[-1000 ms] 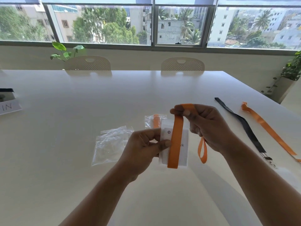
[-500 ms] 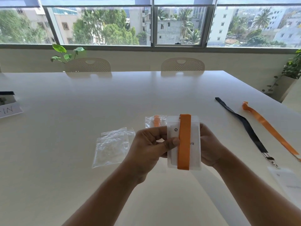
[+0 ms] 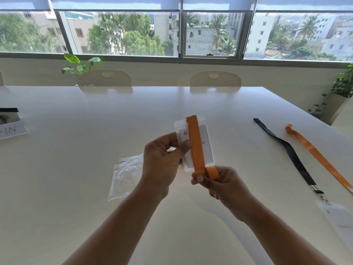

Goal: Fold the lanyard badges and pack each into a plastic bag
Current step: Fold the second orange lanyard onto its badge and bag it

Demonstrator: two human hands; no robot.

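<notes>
**Head view.** The left hand (image 3: 162, 165) held a white badge (image 3: 207, 150) upright above the bench (image 3: 91, 150). Its grip was closed on the badge's left edge, with the thumb pressed on the front face. An orange strap (image 3: 196, 146) ran lengthwise down the middle of the badge, from over its top edge to past its bottom edge. The right hand (image 3: 223, 186), just below the badge, pinched the strap's lower end between thumb and curled fingers. A second run of the strap showed beside the first in that grip.

A clear plastic bag (image 3: 125, 176) lay flat on the bench, to the left of the left hand and partly hidden by it. Well apart, on the right side of the bench, lay a black lanyard (image 3: 298, 161). Its metal clip was joined to a second badge (image 3: 336, 217) near the right edge. Beside the black lanyard lay an orange lanyard (image 3: 321, 157). A paper label (image 3: 11, 130) lay at the far left. A chair (image 3: 104, 79) and a further chair (image 3: 215, 79) stood at the bench's far side, below the window (image 3: 118, 33).
</notes>
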